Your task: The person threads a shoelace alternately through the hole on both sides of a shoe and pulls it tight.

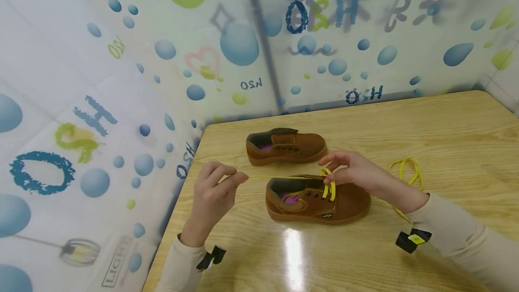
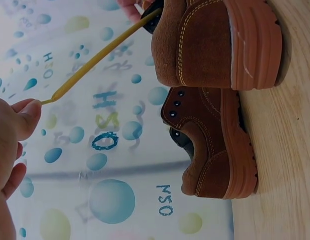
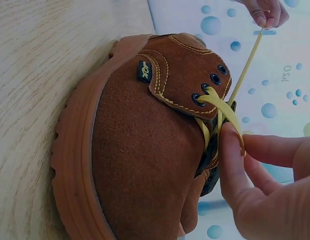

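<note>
Low in the frame, a black wrist device sits on the right sleeve and another on the left sleeve, both clear of the work. The left hand, left of centre, pinches one end of a yellow lace between thumb and fingertips; the right hand, right of centre, pinches the loops at the eyelets. The lace looks flat, light and limp, likely tough rather than fragile; it should bend readily when slack, and is best held close to its tip or where it leaves an eyelet. It runs straight from the left hand across the opening of the near brown shoe, at the centre of the frame on the worktop. That shoe looks soft in its upper but stiff and fairly weighty in its sole, so the heel or toe seems the firm place to steady it. The right forearm partly hides the loose length of lace to the right. Just behind stands a second brown shoe, no lace visible in it, near the right fingers; farther back hangs a patterned sheet.
</note>
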### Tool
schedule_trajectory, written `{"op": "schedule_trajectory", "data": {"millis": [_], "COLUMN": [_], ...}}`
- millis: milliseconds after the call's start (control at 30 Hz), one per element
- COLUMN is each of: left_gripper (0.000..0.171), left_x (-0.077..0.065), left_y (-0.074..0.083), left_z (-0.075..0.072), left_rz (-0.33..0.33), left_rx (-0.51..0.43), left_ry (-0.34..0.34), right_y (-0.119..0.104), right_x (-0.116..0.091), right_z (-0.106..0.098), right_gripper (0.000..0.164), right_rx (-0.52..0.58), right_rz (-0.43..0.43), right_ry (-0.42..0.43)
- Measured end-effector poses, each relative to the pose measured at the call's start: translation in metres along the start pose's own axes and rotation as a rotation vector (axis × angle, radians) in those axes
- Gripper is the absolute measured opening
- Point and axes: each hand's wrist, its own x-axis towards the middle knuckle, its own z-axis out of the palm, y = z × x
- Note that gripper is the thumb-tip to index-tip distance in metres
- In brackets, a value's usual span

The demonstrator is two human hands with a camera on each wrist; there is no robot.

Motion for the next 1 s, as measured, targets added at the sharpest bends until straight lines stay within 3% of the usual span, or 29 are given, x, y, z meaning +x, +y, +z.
{"op": "schedule_trajectory", "data": {"millis": [233,600,767,867,1000], "left_gripper": [0.015,0.014,0.015,0.016,0.017], "left_x": [0.000,0.003,0.006,0.007,0.008], "left_y": [-0.002,-0.009,-0.010,-0.010,-0.011], "left_z": [-0.006,-0.012,-0.014,-0.014,-0.015], "left_rz": [-0.026,-0.102,-0.155,-0.169,-0.187], "left_rx": [-0.001,-0.063,-0.062,-0.064,-0.072], "left_ry": [0.022,0.147,0.173,0.166,0.158], "right_y": [0.001,0.007,0.015,0.023,0.035], "right_x": [0.000,0.001,-0.002,-0.007,-0.013], "right_z": [0.001,0.009,0.009,0.007,0.010], "right_gripper": [0.039,0.038,0.031,0.042,0.074], "right_rx": [-0.043,-0.057,-0.200,-0.330,-0.464], "right_rz": [0.037,0.031,-0.029,-0.085,-0.134], "right_ry": [0.039,0.113,0.184,0.174,0.063]}}
